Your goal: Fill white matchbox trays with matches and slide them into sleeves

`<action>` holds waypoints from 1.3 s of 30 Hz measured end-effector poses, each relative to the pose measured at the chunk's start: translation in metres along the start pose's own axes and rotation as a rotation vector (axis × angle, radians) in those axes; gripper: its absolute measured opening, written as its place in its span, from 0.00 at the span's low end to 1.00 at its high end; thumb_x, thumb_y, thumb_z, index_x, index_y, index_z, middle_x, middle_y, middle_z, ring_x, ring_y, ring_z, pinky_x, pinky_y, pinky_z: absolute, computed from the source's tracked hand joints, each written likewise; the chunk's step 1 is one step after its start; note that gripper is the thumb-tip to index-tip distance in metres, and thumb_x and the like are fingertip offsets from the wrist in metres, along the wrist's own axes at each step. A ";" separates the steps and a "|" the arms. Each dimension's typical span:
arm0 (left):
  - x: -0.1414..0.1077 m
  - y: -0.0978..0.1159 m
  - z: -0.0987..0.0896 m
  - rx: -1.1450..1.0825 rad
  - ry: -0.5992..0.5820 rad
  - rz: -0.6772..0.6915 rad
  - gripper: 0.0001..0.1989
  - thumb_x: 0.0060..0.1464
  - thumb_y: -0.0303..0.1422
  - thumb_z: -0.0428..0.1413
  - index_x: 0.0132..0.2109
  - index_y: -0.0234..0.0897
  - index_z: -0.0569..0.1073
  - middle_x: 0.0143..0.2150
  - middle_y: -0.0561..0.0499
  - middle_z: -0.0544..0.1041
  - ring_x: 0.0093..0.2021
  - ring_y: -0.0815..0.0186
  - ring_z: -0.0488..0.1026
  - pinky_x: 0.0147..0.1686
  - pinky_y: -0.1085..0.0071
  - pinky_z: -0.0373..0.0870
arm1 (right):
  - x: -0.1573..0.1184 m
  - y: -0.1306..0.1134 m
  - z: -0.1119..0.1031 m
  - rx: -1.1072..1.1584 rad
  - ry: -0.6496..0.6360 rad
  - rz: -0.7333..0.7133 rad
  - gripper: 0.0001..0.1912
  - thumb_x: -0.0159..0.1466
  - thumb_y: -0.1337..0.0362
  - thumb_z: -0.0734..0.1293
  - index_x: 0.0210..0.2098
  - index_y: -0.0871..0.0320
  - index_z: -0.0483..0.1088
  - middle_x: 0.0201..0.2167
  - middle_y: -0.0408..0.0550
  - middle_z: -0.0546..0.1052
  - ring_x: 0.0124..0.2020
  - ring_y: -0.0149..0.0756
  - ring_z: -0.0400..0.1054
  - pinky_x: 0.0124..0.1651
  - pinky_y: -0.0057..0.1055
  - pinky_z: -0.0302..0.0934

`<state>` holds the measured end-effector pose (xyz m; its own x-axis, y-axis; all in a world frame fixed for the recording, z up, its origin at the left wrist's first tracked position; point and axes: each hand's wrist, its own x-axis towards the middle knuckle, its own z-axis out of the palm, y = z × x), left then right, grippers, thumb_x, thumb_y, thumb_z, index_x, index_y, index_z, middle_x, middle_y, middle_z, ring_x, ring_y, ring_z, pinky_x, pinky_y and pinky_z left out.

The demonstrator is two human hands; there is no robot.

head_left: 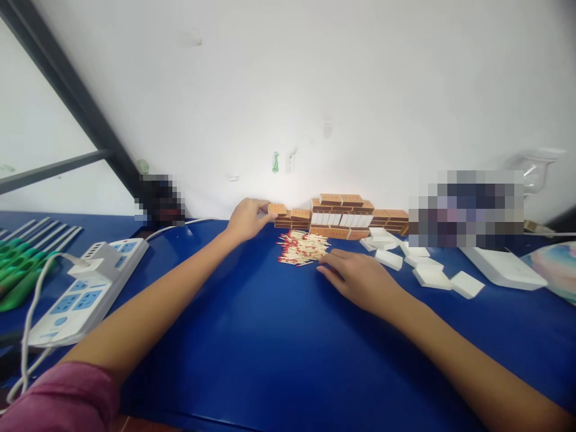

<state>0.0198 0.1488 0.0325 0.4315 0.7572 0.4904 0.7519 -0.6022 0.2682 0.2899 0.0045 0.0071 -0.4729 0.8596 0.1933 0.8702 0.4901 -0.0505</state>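
Note:
My left hand [250,219] pinches a small brown matchbox [276,209] at the left end of a row of stacked matchboxes [339,231] against the wall. Beside it stands a short pile of matchboxes [299,217]. White-ended boxes fill the middle layer of the taller stack. In front lies a loose heap of red-tipped matches [301,247]. My right hand [353,273] rests at the right edge of that heap, fingers bent and close to the matchsticks. Whether its fingertips hold a match is hidden. Several white matchbox trays [432,276] lie scattered to its right.
A white power strip [85,300] with a plugged-in cable lies at the left, near green-handled tools [27,264]. At the right are a larger white box [504,267] and a pastel round object [553,267]. The blue table [252,336] meets a white wall [288,90].

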 end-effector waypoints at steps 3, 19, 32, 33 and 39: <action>-0.002 -0.001 0.008 0.086 0.004 -0.011 0.09 0.62 0.38 0.62 0.44 0.40 0.82 0.39 0.48 0.83 0.41 0.58 0.75 0.42 0.63 0.69 | 0.000 0.003 0.001 -0.015 0.004 0.025 0.14 0.75 0.60 0.59 0.45 0.58 0.76 0.40 0.52 0.80 0.40 0.43 0.76 0.39 0.34 0.60; 0.013 0.035 0.027 0.360 0.044 -0.069 0.26 0.59 0.54 0.60 0.49 0.34 0.77 0.45 0.38 0.81 0.46 0.50 0.72 0.50 0.56 0.61 | 0.000 0.005 0.005 -0.048 0.026 0.075 0.15 0.75 0.59 0.59 0.43 0.57 0.76 0.41 0.52 0.81 0.40 0.43 0.76 0.35 0.34 0.57; -0.024 0.047 0.007 0.445 0.105 0.136 0.22 0.65 0.49 0.56 0.50 0.34 0.76 0.41 0.39 0.82 0.46 0.50 0.74 0.54 0.52 0.59 | 0.000 0.012 0.003 -0.136 0.062 0.123 0.16 0.74 0.60 0.58 0.41 0.57 0.76 0.40 0.53 0.82 0.39 0.45 0.76 0.34 0.35 0.56; -0.034 0.049 0.002 0.436 0.098 0.190 0.18 0.67 0.46 0.55 0.49 0.34 0.77 0.41 0.40 0.82 0.44 0.52 0.74 0.52 0.54 0.61 | -0.001 0.016 0.003 -0.174 0.070 0.143 0.16 0.74 0.59 0.58 0.40 0.57 0.76 0.39 0.54 0.82 0.38 0.46 0.76 0.33 0.36 0.55; -0.093 0.038 -0.010 0.238 0.186 0.382 0.09 0.71 0.31 0.51 0.49 0.39 0.77 0.40 0.48 0.84 0.38 0.62 0.77 0.38 0.63 0.66 | -0.011 0.072 -0.013 -0.246 0.140 0.464 0.11 0.68 0.56 0.67 0.34 0.56 0.75 0.29 0.58 0.79 0.26 0.44 0.69 0.30 0.38 0.47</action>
<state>0.0032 0.0530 0.0057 0.6183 0.4223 0.6628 0.6599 -0.7370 -0.1461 0.3601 0.0284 0.0144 -0.0229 0.9420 0.3347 0.9978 0.0007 0.0663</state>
